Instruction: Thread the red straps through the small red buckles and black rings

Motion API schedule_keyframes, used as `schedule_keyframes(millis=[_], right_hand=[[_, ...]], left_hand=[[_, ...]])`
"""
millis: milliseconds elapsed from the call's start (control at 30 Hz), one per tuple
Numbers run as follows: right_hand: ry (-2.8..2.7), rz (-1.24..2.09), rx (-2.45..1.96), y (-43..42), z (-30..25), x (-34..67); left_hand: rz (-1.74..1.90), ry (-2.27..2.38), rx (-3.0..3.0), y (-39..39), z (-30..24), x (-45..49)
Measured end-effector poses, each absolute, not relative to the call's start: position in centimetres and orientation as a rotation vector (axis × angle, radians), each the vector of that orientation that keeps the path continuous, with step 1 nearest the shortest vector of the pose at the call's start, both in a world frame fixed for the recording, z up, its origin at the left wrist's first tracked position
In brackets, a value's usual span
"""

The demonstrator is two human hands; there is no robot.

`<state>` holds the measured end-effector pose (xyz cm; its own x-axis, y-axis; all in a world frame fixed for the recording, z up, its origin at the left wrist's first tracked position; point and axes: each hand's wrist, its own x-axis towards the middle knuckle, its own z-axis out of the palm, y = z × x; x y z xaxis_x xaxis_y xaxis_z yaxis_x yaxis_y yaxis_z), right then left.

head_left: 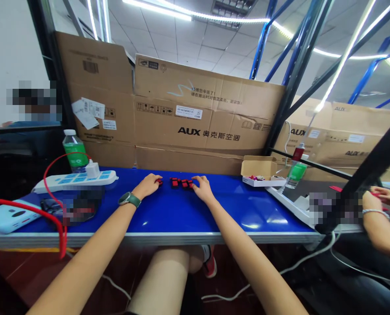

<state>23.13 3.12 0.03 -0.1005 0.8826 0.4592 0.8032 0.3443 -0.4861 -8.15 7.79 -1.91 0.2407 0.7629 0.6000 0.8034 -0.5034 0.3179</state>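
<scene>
My left hand [147, 186], with a watch on its wrist, is closed on a small red and black block [160, 182] at its fingertips. To the right of it, several small red and black blocks lie in a row on the blue tabletop [175, 214]; one block [174, 183] is at the row's left end. My right hand [202, 189] has its thumb and finger curled around the block at the right end [190, 184]. The blocks are too small to make out their exact kind.
A white power strip [73, 180] with a plugged charger, a green-labelled bottle [75, 151], a red cable [63, 236] and a light blue device [11, 216] lie left. An open small carton [258, 173] stands right, near a rack post [346, 192]. A co-worker's hands [375, 201] are far right.
</scene>
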Motion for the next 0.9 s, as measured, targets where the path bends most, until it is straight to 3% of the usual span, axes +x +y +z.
schedule_keyframes(millis=[333,600,767,900], right_hand=[[-2.091,0.013,-1.68,1.8,-0.1,22.1],[-2.132,0.027,-1.727,1.6,0.0,22.1],[-2.121,0.01,-1.695,1.6,0.1,21.8],[-2.199,-0.018,-1.711,1.5,0.0,21.4]], left_hand=[[-1.807,-1.525,-2.865,5.8,0.0,-5.7],[-1.078,-1.621,-2.644,5.8,-0.4,-7.2],[-1.103,-1.541,-2.502,5.7,0.2,-7.1],[-0.884,-1.51,-2.637,5.3,0.4,-6.5]])
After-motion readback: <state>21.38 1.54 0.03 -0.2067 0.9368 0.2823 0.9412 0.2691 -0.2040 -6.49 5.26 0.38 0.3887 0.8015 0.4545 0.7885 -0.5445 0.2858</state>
